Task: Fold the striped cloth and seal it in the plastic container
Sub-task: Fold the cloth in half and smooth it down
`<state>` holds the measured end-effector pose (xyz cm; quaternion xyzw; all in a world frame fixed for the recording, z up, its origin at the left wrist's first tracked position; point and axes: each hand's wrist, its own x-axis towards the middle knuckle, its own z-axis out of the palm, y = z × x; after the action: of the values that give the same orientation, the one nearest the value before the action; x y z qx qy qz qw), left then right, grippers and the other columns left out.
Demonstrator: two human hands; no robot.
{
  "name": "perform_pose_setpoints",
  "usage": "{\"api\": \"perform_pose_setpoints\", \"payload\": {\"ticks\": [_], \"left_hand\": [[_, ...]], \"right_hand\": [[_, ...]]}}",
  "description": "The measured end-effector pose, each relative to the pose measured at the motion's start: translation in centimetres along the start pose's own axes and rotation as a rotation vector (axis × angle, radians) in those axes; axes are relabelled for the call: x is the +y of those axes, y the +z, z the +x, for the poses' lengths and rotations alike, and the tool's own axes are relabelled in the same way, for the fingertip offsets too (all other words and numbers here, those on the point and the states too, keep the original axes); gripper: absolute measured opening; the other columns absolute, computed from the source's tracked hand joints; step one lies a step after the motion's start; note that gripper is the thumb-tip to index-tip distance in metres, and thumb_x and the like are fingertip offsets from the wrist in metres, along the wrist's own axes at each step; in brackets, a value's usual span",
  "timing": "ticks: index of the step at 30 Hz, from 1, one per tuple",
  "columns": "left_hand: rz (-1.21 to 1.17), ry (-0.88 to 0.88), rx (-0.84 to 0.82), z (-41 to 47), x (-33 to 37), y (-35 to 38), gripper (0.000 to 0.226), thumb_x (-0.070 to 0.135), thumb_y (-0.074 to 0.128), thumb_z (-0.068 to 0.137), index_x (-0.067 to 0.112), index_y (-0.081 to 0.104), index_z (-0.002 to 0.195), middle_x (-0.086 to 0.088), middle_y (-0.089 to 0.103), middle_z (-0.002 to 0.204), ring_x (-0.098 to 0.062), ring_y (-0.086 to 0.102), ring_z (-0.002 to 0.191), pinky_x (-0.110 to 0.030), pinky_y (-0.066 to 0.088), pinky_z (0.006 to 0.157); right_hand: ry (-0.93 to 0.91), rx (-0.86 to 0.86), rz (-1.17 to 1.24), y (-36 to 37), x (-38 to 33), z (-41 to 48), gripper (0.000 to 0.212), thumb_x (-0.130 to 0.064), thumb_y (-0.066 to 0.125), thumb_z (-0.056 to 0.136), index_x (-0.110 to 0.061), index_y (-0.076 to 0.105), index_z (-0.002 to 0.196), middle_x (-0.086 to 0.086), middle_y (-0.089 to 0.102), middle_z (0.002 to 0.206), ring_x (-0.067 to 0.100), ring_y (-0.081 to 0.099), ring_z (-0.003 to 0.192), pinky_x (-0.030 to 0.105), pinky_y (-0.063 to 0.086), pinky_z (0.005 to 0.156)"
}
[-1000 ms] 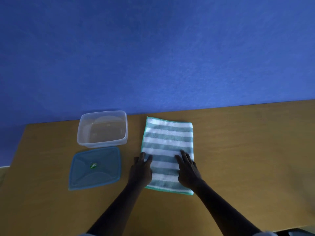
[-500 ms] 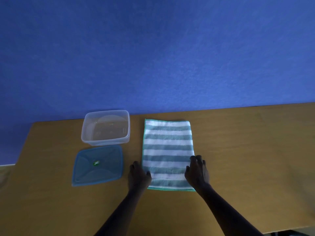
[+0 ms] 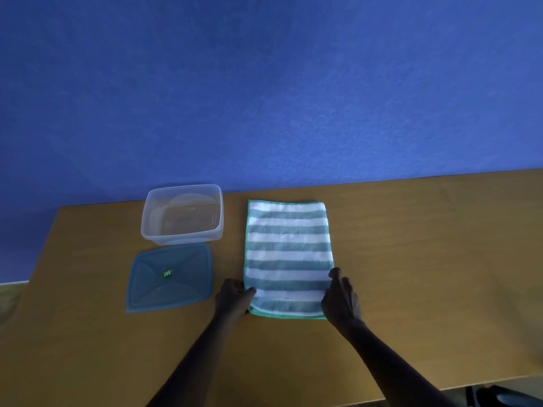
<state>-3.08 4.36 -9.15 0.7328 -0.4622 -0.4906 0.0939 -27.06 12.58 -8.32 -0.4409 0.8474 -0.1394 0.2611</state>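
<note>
The striped cloth (image 3: 288,254), teal and white with a green hem, lies flat as a tall rectangle on the wooden table (image 3: 426,259). My left hand (image 3: 233,299) pinches its near left corner. My right hand (image 3: 340,298) pinches its near right corner. The clear plastic container (image 3: 182,214) stands open and empty to the left of the cloth, near the table's far edge. Its blue lid (image 3: 170,277) lies flat on the table just in front of it.
A blue wall (image 3: 264,98) rises right behind the table's far edge. The table's left edge runs diagonally past the lid. A dark object (image 3: 505,396) shows below the table's near right edge.
Both hands slid off the top of the cloth outward to its near corners and closed on them. The cloth now lies straighter.
</note>
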Motion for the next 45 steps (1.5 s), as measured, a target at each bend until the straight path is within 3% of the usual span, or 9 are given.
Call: {"api": "perform_pose_setpoints", "payload": {"ticks": [3,7,13,19,21,27,34,40,45], "left_hand": [[-0.11,-0.032,0.003,0.2,-0.7,-0.3,0.048,0.031,0.081,0.077,0.02,0.054,0.115,-0.007,0.06,0.109,-0.03,0.067,0.098,-0.047,0.063,0.079],[-0.29,-0.05,-0.017,0.4,-0.8,-0.8,0.049,0.022,0.086,0.076,0.018,0.054,0.114,-0.011,0.062,0.102,-0.025,0.071,0.075,-0.034,0.061,0.054],[-0.404,-0.12,-0.122,0.9,-0.8,-1.1,0.032,0.013,0.079,0.082,0.01,0.063,0.109,-0.02,0.068,0.103,-0.033,0.073,0.08,-0.036,0.061,0.058],[-0.277,-0.026,-0.082,0.8,-1.5,-0.6,0.018,0.009,0.078,0.08,0.015,0.065,0.089,-0.015,0.069,0.102,-0.029,0.071,0.088,-0.04,0.063,0.063],[-0.21,0.012,-0.064,0.4,-1.5,-0.6,0.02,0.011,0.082,0.077,0.017,0.065,0.086,-0.01,0.07,0.098,-0.026,0.072,0.085,-0.04,0.064,0.064],[-0.085,0.094,-0.139,-1.0,-1.3,-1.0,0.035,0.014,0.083,0.077,0.024,0.066,0.106,0.003,0.064,0.095,-0.011,0.066,0.073,-0.023,0.058,0.05],[-0.023,0.064,-0.156,-1.6,-1.3,-2.0,0.015,0.027,0.08,0.082,0.011,0.078,0.084,-0.003,0.072,0.068,-0.023,0.076,0.065,-0.041,0.065,0.071],[0.168,0.105,-0.01,-1.1,-2.1,-2.7,0.038,0.039,0.072,0.084,0.014,0.073,0.055,0.002,0.072,0.054,0.005,0.063,0.046,-0.017,0.052,0.062],[0.152,0.044,-0.268,-1.3,-1.9,-2.7,0.027,0.04,0.079,0.08,0.015,0.076,0.071,-0.002,0.073,0.057,-0.018,0.076,0.061,-0.032,0.064,0.063]], "right_hand": [[0.008,0.006,0.083,-0.1,0.4,0.1,0.025,-0.001,0.048,0.094,-0.018,0.041,0.111,0.01,0.058,0.108,0.028,0.062,0.088,0.037,0.06,0.06],[0.212,0.017,0.374,-0.9,0.8,0.5,0.02,-0.005,0.061,0.085,-0.017,0.056,0.101,0.007,0.068,0.101,0.025,0.066,0.086,0.035,0.058,0.059],[0.298,0.023,0.574,-1.2,1.4,0.6,0.017,-0.012,0.065,0.087,-0.023,0.061,0.1,0.003,0.068,0.1,0.017,0.066,0.082,0.034,0.058,0.056],[0.216,0.026,0.467,-0.9,1.1,0.3,0.019,-0.008,0.059,0.09,-0.021,0.063,0.104,0.003,0.066,0.103,0.024,0.064,0.096,0.043,0.059,0.076],[0.169,0.048,0.405,-0.6,1.1,0.2,0.02,-0.006,0.058,0.09,-0.017,0.065,0.105,0.005,0.066,0.106,0.024,0.063,0.098,0.035,0.055,0.074],[0.034,0.03,0.238,-0.2,1.0,-0.4,0.021,-0.007,0.059,0.092,-0.011,0.064,0.112,0.015,0.059,0.119,0.029,0.06,0.107,0.038,0.059,0.078],[0.02,0.0,0.155,0.2,0.9,-0.6,0.024,-0.003,0.059,0.089,-0.011,0.063,0.111,0.014,0.055,0.122,0.029,0.056,0.11,0.031,0.055,0.077],[0.052,-0.007,0.135,0.2,1.3,-0.4,0.027,0.0,0.057,0.088,-0.012,0.063,0.111,0.015,0.056,0.12,0.03,0.055,0.11,0.036,0.056,0.078],[0.046,-0.05,0.147,0.0,1.4,-0.5,0.028,-0.002,0.057,0.09,-0.013,0.06,0.116,0.013,0.053,0.122,0.029,0.053,0.114,0.036,0.057,0.081]]}}
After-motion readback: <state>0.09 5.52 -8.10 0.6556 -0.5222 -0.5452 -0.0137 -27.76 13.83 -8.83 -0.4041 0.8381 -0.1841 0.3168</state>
